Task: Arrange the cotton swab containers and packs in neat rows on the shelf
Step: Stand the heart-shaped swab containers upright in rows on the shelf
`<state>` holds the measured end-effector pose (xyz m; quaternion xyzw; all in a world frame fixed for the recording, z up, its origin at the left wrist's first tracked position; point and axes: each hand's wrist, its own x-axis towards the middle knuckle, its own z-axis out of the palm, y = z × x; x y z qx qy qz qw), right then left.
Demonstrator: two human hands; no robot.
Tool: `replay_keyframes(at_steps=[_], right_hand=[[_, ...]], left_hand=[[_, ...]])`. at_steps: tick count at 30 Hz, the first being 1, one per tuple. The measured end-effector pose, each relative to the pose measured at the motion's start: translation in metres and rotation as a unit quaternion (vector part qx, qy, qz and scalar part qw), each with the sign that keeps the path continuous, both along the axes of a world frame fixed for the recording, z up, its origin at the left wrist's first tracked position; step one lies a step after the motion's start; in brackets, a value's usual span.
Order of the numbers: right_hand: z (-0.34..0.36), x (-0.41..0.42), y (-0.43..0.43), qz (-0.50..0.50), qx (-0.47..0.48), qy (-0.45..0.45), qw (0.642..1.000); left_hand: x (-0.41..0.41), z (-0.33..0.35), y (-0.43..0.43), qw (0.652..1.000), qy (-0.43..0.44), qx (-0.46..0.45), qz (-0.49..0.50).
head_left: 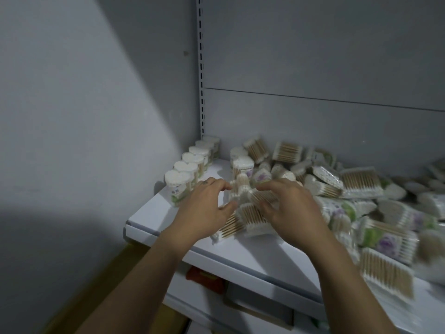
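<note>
The left hand (206,208) and right hand (289,210) arch with half-curled fingers over a few clear flat packs (250,213) of wooden-stemmed cotton swabs near the front left of the white shelf (240,254), fingertips on or at them, though blur hides whether either truly grips. Just left, a straight row of clear tubs (190,165) with white heart-shaped lids runs towards the back. To the right sprawls a jumbled heap (375,213) of packs printed with purple flowers and green, lettering too blurred to read.
</note>
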<state>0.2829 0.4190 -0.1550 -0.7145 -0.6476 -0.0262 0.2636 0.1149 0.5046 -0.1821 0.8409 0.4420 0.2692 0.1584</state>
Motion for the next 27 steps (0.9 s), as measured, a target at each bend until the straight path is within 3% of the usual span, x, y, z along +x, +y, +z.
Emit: replay_keyframes(at_steps=[8, 11, 16, 19, 22, 27], right_hand=[[0.000, 0.001, 0.003, -0.029, 0.021, 0.028, 0.999], [-0.004, 0.002, 0.000, -0.025, 0.032, 0.050, 0.998], [-0.009, 0.008, -0.003, -0.030, 0.041, 0.060, 0.997], [-0.006, 0.009, -0.001, -0.020, 0.062, 0.066, 0.996], [-0.004, 0.006, 0.005, 0.011, 0.107, 0.086, 0.990], [-0.004, -0.020, 0.016, 0.089, 0.093, 0.170, 0.977]], left_hand=[[0.044, 0.002, 0.057, 0.984, 0.140, -0.078, -0.083], [0.051, 0.002, 0.070, 0.981, 0.112, -0.117, -0.111], [0.049, 0.004, 0.072, 0.988, 0.052, -0.098, -0.112], [0.039, 0.012, 0.069, 0.990, -0.018, -0.096, -0.104], [0.021, 0.024, 0.054, 0.970, -0.161, -0.145, -0.109], [-0.006, 0.033, 0.018, 0.845, -0.408, -0.326, -0.111]])
